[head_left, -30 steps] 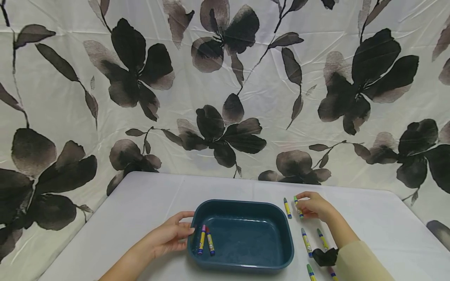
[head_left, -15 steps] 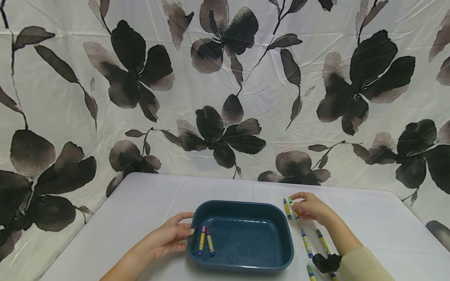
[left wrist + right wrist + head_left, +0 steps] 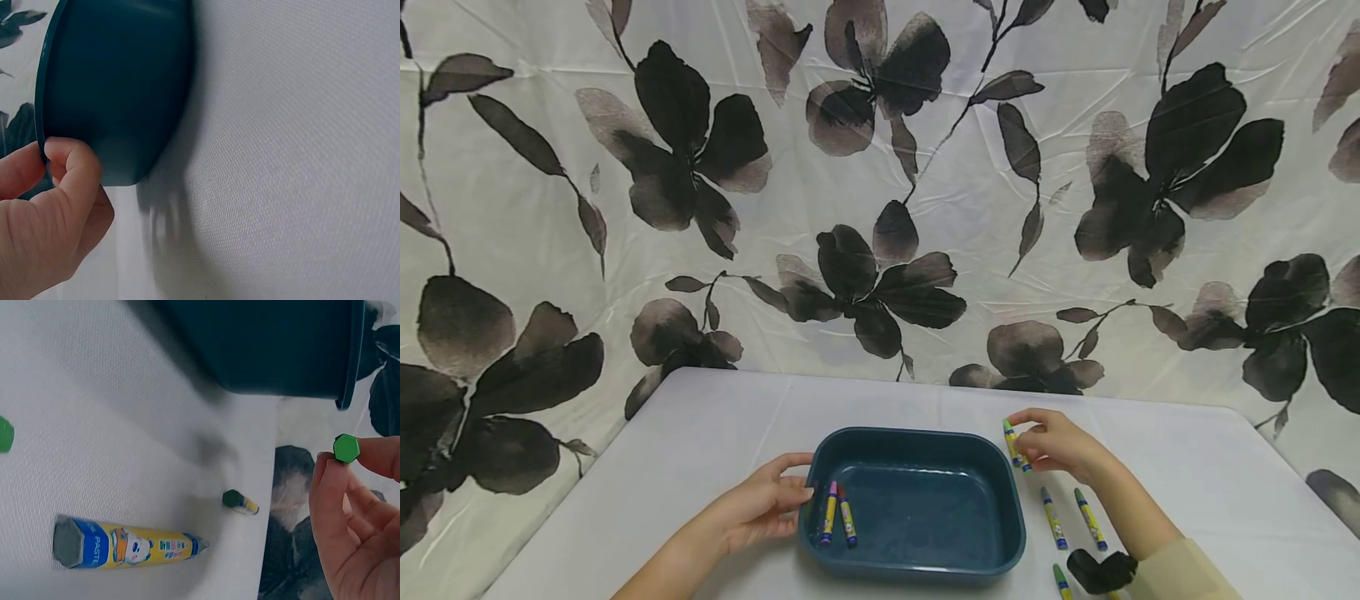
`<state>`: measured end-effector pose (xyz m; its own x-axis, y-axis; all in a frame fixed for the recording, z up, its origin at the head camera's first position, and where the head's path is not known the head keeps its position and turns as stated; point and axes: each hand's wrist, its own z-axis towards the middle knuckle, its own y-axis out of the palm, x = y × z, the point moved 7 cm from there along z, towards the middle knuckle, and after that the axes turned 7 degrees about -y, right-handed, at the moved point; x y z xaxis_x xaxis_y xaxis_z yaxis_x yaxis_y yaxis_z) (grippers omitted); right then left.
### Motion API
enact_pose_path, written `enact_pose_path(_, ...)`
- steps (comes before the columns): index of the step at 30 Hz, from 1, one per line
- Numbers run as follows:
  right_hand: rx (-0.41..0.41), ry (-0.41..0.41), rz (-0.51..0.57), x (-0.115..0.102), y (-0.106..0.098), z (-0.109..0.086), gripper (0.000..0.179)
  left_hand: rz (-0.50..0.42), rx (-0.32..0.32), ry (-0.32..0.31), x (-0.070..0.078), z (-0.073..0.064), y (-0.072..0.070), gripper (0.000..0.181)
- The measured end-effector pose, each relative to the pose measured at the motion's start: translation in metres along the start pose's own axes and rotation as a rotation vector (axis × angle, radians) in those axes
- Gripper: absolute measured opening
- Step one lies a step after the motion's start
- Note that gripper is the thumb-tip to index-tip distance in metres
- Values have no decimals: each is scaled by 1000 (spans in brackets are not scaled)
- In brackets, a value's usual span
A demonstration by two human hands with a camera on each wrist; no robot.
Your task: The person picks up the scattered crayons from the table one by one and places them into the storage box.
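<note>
My left hand (image 3: 767, 504) grips the left rim of a dark teal plastic tub (image 3: 925, 525), thumb and fingers pinching the edge (image 3: 41, 94) in the left wrist view. In the tub's left part lie a pink-tipped crayon (image 3: 829, 512) and a reddish crayon (image 3: 847, 517). Just beyond the tub's right rim, my right hand (image 3: 1054, 443) pinches a light green crayon (image 3: 346, 449) between thumb and fingers, its end facing the right wrist camera. In the head view it overlaps a dark green crayon (image 3: 232, 499) lying on the table.
Right of the tub lie a grey crayon (image 3: 1054, 518), a green-tipped crayon (image 3: 1091, 518) and another green crayon (image 3: 1062, 581) near the bottom edge. A further crayon is partly hidden by the right wrist's black band (image 3: 1101, 572). Flowered cloth (image 3: 880, 192) hangs behind the white table (image 3: 730, 417).
My right hand has moved left toward the tub with the light green crayon, which now overlaps the dark green one. The left hand and tub have stayed put.
</note>
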<state>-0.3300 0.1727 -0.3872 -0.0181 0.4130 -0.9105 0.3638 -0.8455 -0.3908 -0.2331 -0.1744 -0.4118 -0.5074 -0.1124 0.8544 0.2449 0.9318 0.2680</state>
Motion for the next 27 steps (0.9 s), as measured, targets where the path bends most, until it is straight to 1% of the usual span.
enact_pose_path(6, -31, -22, 76, -7, 5, -3, 49, -2, 0, -6, 0, 0, 0, 62)
enact_pose_path(11, -47, -42, 111, -13, 9, -6, 50, -11, -3, -8, 1, 0, 0, 63)
enact_pose_path(17, -77, -74, 132, -23, 18, -10, 51, -14, -6, -9, 1, 1, 0, 63)
enact_pose_path(27, -127, -103, 152, -35, 36, -13, 50, -21, -5, -14, 0, 1, 0, 62)
